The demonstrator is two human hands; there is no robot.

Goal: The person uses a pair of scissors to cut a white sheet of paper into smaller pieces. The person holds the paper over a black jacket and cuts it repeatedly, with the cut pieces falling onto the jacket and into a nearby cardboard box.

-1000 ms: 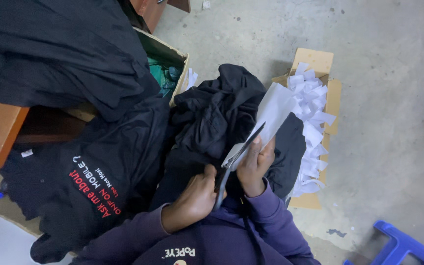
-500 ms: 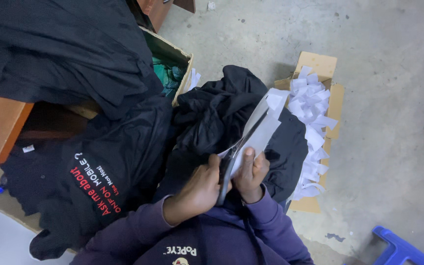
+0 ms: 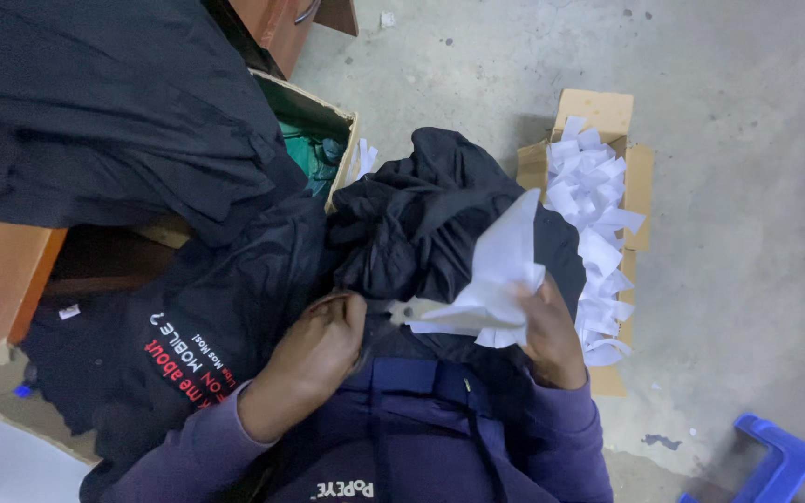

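Note:
My right hand (image 3: 550, 337) grips a crumpled white paper sheet (image 3: 498, 277) and holds it up over a black garment (image 3: 430, 219) bunched in my lap. My left hand (image 3: 317, 343) is curled shut against the garment's edge, left of the paper. The scissors it held a moment ago are almost wholly hidden under its fingers; only a pale sliver (image 3: 402, 310) shows between the hands.
A flat cardboard box (image 3: 607, 112) heaped with white paper slips (image 3: 598, 214) lies on the concrete floor to the right. Black printed shirts (image 3: 170, 345) are piled at the left beside an open carton (image 3: 323, 107). A blue plastic stool (image 3: 784, 461) stands at the lower right.
My left hand has dropped from beside the paper to the garment's edge, and the scissors have gone out of sight. The right hand has pulled the white sheet free and lifted it.

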